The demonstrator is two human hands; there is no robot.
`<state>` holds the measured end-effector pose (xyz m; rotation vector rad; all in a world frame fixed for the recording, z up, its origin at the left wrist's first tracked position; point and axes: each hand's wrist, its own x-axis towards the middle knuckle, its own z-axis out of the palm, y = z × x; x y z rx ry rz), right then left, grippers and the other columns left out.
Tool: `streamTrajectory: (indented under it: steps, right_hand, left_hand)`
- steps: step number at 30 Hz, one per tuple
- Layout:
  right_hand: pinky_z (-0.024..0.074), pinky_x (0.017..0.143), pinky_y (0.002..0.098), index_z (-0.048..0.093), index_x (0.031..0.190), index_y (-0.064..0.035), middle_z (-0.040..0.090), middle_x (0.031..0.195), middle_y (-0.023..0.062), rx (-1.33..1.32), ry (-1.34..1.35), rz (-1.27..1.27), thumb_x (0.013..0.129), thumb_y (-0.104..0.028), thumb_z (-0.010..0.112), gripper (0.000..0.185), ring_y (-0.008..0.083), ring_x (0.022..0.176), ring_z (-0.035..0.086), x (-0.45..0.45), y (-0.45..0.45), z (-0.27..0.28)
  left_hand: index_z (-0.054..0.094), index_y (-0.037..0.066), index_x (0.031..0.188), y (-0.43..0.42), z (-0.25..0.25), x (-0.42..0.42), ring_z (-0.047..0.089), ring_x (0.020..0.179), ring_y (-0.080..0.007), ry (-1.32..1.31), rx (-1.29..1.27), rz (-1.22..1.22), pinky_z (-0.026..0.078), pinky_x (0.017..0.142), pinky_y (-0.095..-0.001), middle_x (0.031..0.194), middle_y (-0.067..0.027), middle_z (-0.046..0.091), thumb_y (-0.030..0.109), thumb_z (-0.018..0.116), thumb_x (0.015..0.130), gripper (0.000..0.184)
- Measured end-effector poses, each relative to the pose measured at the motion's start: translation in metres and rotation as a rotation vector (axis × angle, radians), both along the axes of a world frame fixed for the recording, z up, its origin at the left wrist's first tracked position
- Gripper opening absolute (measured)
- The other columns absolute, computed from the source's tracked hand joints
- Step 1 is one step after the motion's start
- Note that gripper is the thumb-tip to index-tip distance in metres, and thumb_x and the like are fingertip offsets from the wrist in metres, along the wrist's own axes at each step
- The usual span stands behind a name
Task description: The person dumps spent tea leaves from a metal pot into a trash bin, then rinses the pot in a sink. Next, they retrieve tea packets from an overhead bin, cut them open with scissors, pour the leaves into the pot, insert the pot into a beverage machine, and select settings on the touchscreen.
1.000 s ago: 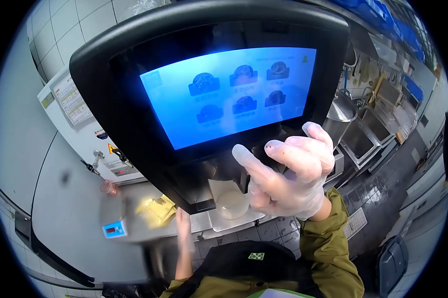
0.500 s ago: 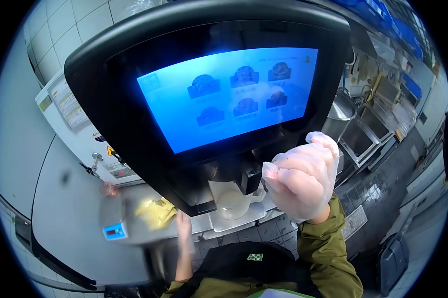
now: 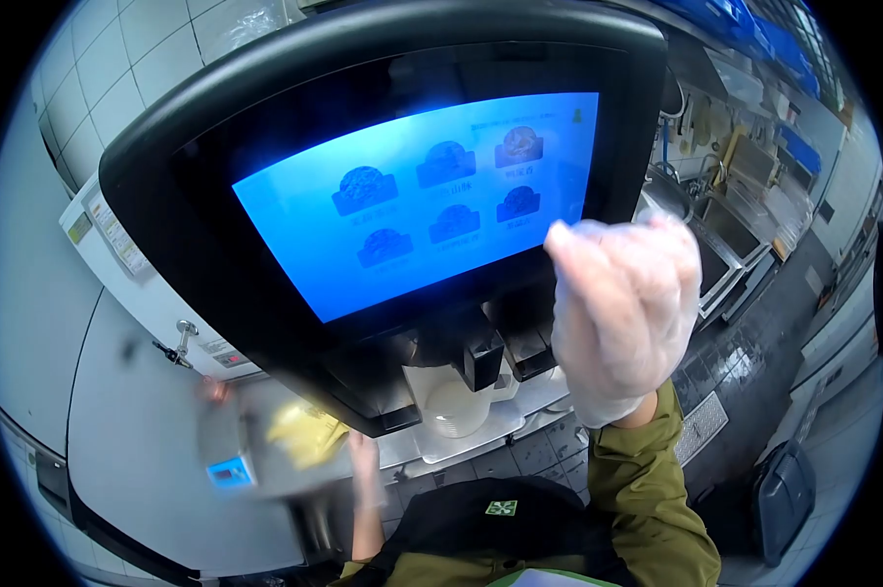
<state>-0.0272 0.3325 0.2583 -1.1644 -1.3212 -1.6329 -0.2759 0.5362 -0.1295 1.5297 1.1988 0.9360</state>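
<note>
In a clear glove, my right hand (image 3: 627, 308) is raised in front of the lower right corner of a lit blue touch screen (image 3: 422, 201). Its fingers are curled in, the index finger bent forward toward the screen, and nothing shows in them. My left hand (image 3: 366, 468), also gloved, is low by the counter edge, beside a yellow packet (image 3: 306, 432); its fingers are partly hidden and blurred. Under the black machine's (image 3: 202, 220) spout, a translucent container (image 3: 456, 406) stands on a tray (image 3: 471, 445).
A small blue-fronted device with a display (image 3: 230, 474) sits on the counter at left. Behind it is a white appliance with a tap (image 3: 182, 338). Steel sinks (image 3: 730, 230) stand at the right, above a wet tiled floor (image 3: 745, 367). A dark bin (image 3: 786, 499) is lower right.
My right hand has moved up and slightly right, its index finger now nearer the screen's lower corner. The view has shifted, so the screen sits further left. My left hand stays low.
</note>
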Motion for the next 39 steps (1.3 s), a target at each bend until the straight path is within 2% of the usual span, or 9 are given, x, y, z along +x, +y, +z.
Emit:
streamTrajectory:
  steps: [5,8,11,17,20,29,32,35,39]
  right_hand:
    - [0.0472,0.086,0.0381,0.072,0.098,-0.0099,0.060,0.083,0.0006,0.039,0.008,0.005,0.066,0.006,0.071,0.035,0.0173,0.079,0.057,0.007,0.016,0.026]
    - [0.0472,0.086,0.0384,0.073,0.095,-0.0102,0.060,0.083,0.0002,0.038,0.017,-0.010,0.064,0.005,0.072,0.035,0.0173,0.079,0.057,0.005,0.014,0.029]
    - [0.0466,0.087,0.0390,0.073,0.095,-0.0102,0.061,0.083,0.0004,0.060,0.051,-0.035,0.064,0.006,0.072,0.034,0.0174,0.079,0.057,0.005,0.005,0.024]
    - [0.0455,0.089,0.0400,0.073,0.095,-0.0103,0.061,0.084,0.0006,0.071,0.110,-0.062,0.066,0.006,0.072,0.033,0.0174,0.081,0.057,0.006,-0.002,0.016]
    - [0.0452,0.090,0.0401,0.072,0.095,-0.0103,0.061,0.084,0.0008,0.072,0.126,-0.067,0.067,0.005,0.072,0.032,0.0175,0.081,0.057,0.006,-0.004,0.015]
    - [0.0446,0.090,0.0407,0.072,0.096,-0.0102,0.061,0.085,0.0014,0.059,0.149,-0.052,0.067,0.007,0.069,0.034,0.0184,0.083,0.057,0.007,-0.006,0.011]
    - [0.0447,0.090,0.0407,0.072,0.096,-0.0100,0.061,0.085,0.0016,0.055,0.152,-0.051,0.066,0.008,0.069,0.035,0.0188,0.083,0.057,0.007,-0.007,0.010]
    - [0.0448,0.089,0.0407,0.072,0.096,-0.0101,0.061,0.085,0.0016,0.060,0.151,-0.054,0.066,0.008,0.069,0.035,0.0190,0.083,0.057,0.008,-0.007,0.010]
    - [0.0450,0.089,0.0407,0.072,0.096,-0.0103,0.060,0.084,0.0015,0.067,0.152,-0.052,0.066,0.008,0.069,0.035,0.0190,0.082,0.056,0.008,-0.007,0.009]
  left_hand:
    - [0.060,-0.003,0.094,-0.001,0.003,0.005,0.050,0.075,-0.0124,-0.004,0.035,0.012,0.042,0.067,-0.0287,0.080,-0.0023,0.056,0.025,0.057,0.090,0.029]
    - [0.050,-0.004,0.126,-0.006,0.011,0.004,0.050,0.115,-0.0210,-0.019,-0.075,-0.117,0.036,0.100,-0.0325,0.123,-0.0143,0.058,0.027,0.049,0.097,0.042]
    - [0.058,-0.003,0.100,0.002,-0.022,0.009,0.048,0.076,-0.0113,-0.133,0.105,0.006,0.041,0.067,-0.0275,0.083,0.0002,0.055,0.020,0.058,0.091,0.025]
    - [0.057,-0.003,0.115,0.000,-0.014,0.013,0.050,0.084,-0.0119,-0.135,0.044,0.017,0.042,0.074,-0.0275,0.096,-0.0029,0.059,0.017,0.056,0.092,0.031]
    - [0.044,-0.004,0.131,0.014,-0.042,0.006,0.046,0.121,-0.0255,0.003,-0.089,-0.062,0.035,0.102,-0.0356,0.130,-0.0182,0.051,0.023,0.049,0.096,0.044]
    - [0.044,-0.004,0.131,0.014,-0.044,0.005,0.045,0.122,-0.0274,0.079,-0.061,-0.101,0.034,0.103,-0.0355,0.131,-0.0185,0.050,0.026,0.048,0.096,0.047]
    - [0.061,-0.004,0.103,0.007,-0.040,0.015,0.053,0.081,-0.0131,-0.028,0.114,0.031,0.043,0.075,-0.0277,0.087,-0.0039,0.061,0.026,0.056,0.092,0.032]
    - [0.062,-0.003,0.102,0.008,-0.022,0.009,0.054,0.081,-0.0130,-0.022,-0.033,-0.080,0.043,0.075,-0.0271,0.086,-0.0036,0.062,0.026,0.056,0.093,0.031]
    - [0.062,-0.003,0.102,0.001,-0.030,0.016,0.057,0.085,-0.0143,-0.113,0.111,-0.027,0.044,0.078,-0.0279,0.092,-0.0052,0.064,0.025,0.057,0.092,0.030]
